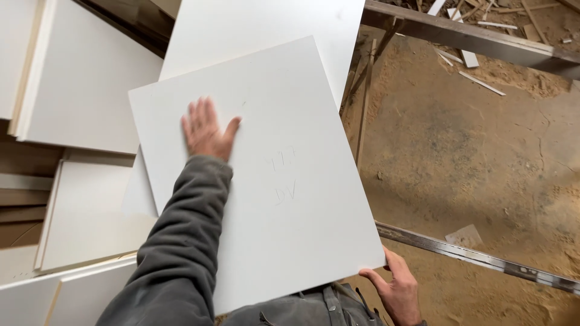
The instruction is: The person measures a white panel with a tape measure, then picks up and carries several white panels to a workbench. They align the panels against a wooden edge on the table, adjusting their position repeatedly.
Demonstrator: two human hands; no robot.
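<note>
One white board [284, 181], long axis running away from body; left hand [205, 130] flat on top, right hand [396, 290] clamped on near corner

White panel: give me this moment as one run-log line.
left hand: flat on white panel face | right hand: gripping near corner | panel: tilted above stacked white boards | floor: sawdust
</note>
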